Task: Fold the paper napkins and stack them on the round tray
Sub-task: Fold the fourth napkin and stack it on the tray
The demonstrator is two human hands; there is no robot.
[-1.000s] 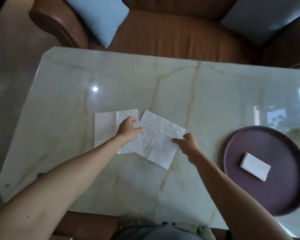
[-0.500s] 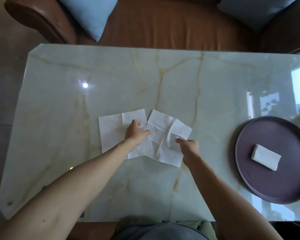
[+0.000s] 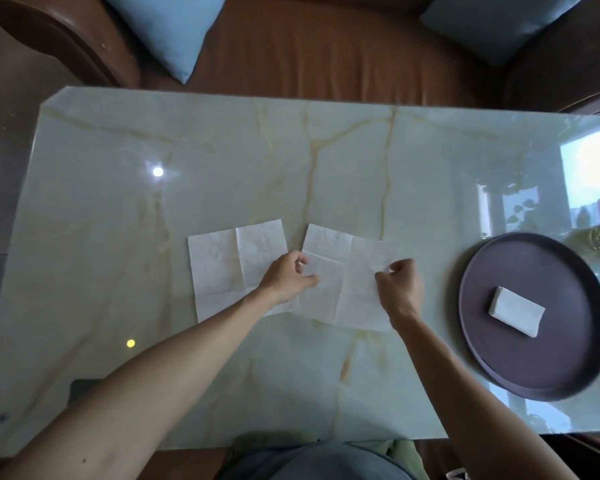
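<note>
Two unfolded white paper napkins lie flat on the marble table. The right napkin (image 3: 347, 271) is pinched at its left edge by my left hand (image 3: 286, 277) and at its right edge by my right hand (image 3: 400, 289). The left napkin (image 3: 226, 268) lies beside it, its lower right corner under my left wrist. A dark purple round tray (image 3: 492, 358) sits at the right of the table. On it rests one folded white napkin (image 3: 516, 311).
The pale green marble table (image 3: 291, 168) ends near my body at the bottom. A brown leather sofa (image 3: 326, 46) with blue cushions (image 3: 167, 26) stands behind the far edge. Something dark and partly hidden is at the right edge beyond the tray.
The right napkin has been turned from a tilted position to nearly square and now lies apart from the left napkin. Both hands shifted onto its side edges.
</note>
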